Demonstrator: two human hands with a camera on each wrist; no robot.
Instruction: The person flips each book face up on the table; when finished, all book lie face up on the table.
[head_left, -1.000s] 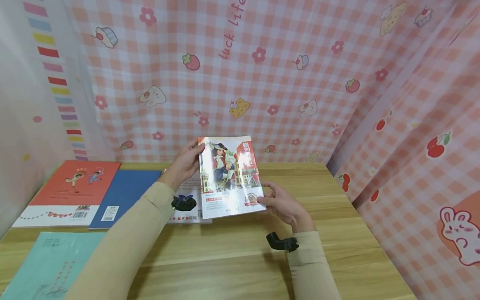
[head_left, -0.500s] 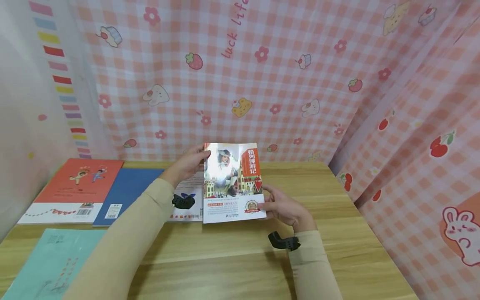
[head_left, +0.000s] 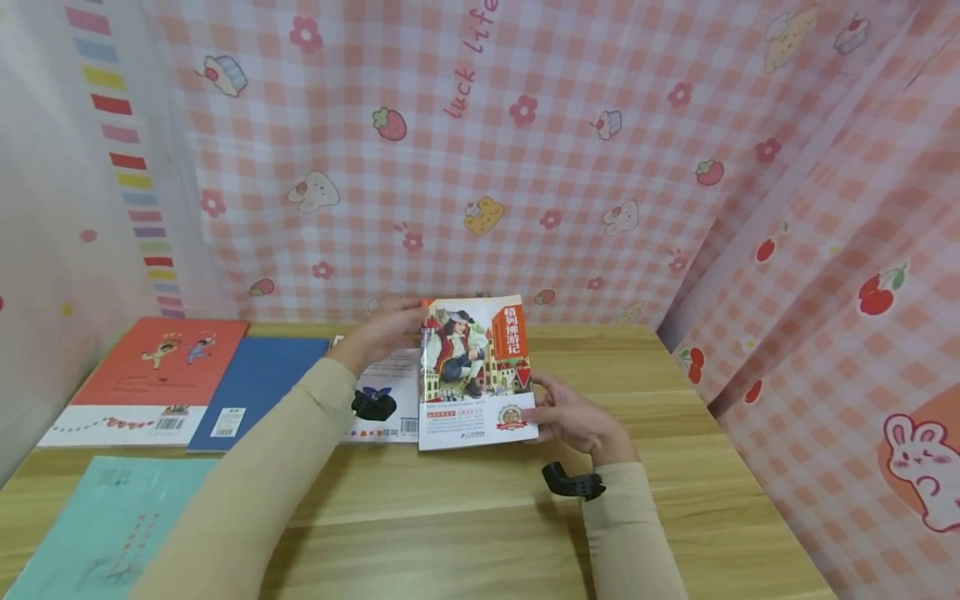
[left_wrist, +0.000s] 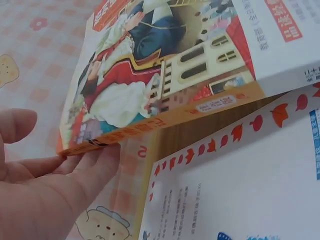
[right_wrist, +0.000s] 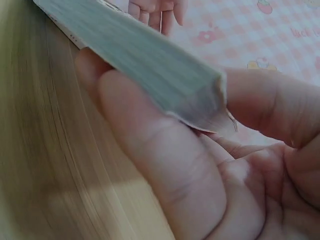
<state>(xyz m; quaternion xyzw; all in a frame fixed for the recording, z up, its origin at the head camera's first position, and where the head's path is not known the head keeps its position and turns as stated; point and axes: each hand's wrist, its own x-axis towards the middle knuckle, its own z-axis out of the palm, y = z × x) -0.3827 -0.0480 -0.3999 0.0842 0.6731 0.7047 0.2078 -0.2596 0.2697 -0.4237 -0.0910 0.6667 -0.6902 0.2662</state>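
A paperback book (head_left: 474,375) with an illustrated cover of a seated figure in a hat is held tilted above the table. My right hand (head_left: 576,418) pinches its lower right corner. In the right wrist view the thumb lies over the cover and the fingers (right_wrist: 160,150) are under the page block (right_wrist: 135,55). My left hand (head_left: 381,335) is at the upper left corner. The left wrist view shows its fingers (left_wrist: 92,172) fairly straight, touching beneath the orange spine (left_wrist: 200,110), with the thumb lifted off the cover.
On the wooden table (head_left: 420,533) lie a red-and-white book (head_left: 153,375), a blue book (head_left: 262,383) and a white book (head_left: 393,379), side by side and partly overlapping. A teal book (head_left: 112,517) lies in front of them. Checked curtains (head_left: 450,167) hang behind and right.
The paperback has moved slightly right and down, and glare has left its cover. My left thumb no longer shows on the cover's upper left. The right hand keeps its hold.
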